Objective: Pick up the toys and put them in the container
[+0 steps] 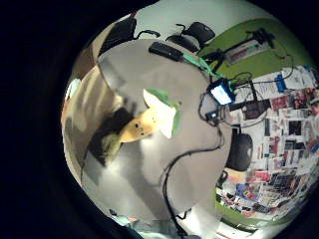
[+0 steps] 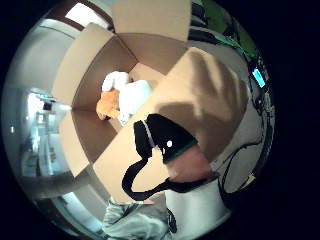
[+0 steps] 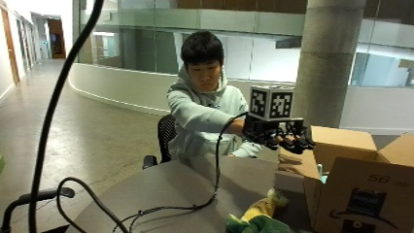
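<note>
In the outside view my gloved right hand point(image 3: 283, 136) hovers above the near flap of an open cardboard box point(image 3: 353, 191) at the table's right side. Its fingers hang loosely curled and hold nothing. A yellow, green and white plush toy point(image 3: 257, 216) lies on the grey table point(image 3: 162, 191) in front of the box; the little finger side palm view shows the same plush toy point(image 1: 147, 123) below the palm. The thumb side palm view looks into the box point(image 2: 200, 95), where a white toy point(image 2: 132, 95) and an orange toy point(image 2: 107, 105) lie on the bottom.
A black cable point(image 3: 215, 170) runs from the hand down across the table. A small device with a lit screen point(image 1: 221, 93) and a flat black object point(image 1: 166, 51) lie at the table's far side. The person sits on a black chair point(image 3: 166, 133).
</note>
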The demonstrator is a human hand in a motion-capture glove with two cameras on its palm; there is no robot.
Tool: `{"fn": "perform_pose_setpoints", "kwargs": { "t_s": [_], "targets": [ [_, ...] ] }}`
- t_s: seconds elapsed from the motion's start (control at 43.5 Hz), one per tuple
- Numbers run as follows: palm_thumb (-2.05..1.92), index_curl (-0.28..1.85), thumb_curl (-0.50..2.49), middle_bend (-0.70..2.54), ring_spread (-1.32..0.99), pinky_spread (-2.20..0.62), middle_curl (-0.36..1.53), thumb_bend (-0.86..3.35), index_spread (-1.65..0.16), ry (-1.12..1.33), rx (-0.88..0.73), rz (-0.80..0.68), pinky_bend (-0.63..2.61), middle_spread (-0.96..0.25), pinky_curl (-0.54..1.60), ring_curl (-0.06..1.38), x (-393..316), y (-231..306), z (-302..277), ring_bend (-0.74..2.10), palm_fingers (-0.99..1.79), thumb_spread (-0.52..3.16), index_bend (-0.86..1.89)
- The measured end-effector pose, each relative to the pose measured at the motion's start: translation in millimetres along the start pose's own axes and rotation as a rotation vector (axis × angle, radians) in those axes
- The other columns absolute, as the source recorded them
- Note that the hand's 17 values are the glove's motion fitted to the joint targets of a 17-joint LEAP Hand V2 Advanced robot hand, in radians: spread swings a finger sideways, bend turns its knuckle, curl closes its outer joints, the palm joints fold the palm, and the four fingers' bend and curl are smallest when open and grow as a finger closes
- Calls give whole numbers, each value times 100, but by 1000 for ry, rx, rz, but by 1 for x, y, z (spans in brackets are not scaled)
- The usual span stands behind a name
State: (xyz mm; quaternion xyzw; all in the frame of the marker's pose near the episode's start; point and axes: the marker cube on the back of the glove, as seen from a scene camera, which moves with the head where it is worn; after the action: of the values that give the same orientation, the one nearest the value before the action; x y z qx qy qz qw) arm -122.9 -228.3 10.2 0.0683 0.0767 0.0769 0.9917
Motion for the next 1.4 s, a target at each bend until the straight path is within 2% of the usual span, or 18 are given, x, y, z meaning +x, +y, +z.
{"fn": "perform_pose_setpoints", "kwargs": {
  "t_s": [0.276,0.62,0.942,1.172,1.241,1.401],
  "targets": [
    [-5,28,27,12,-6,-3,21,-4,-25,-127,-16,63,34,-2,37,13,78,-5,26,13,-28,122,13],
    [-7,28,22,14,-7,-3,22,-5,-27,-159,-40,128,32,-4,37,12,121,-4,57,13,-24,125,14],
    [-2,27,21,11,-8,-2,21,-2,-29,-182,-203,-41,36,-6,38,12,110,-12,116,14,-27,134,13],
    [1,31,23,10,-8,-2,19,-1,-34,-76,-264,-180,33,-10,38,11,88,-5,150,10,-22,134,24],
    [0,34,23,20,-9,-2,22,-2,-35,-28,-263,-191,28,-12,37,9,87,-2,157,6,-14,131,33],
    [3,44,25,64,-10,-1,36,-1,-30,-41,-223,-211,9,-14,29,0,90,7,163,1,10,125,67]
  ]
}}
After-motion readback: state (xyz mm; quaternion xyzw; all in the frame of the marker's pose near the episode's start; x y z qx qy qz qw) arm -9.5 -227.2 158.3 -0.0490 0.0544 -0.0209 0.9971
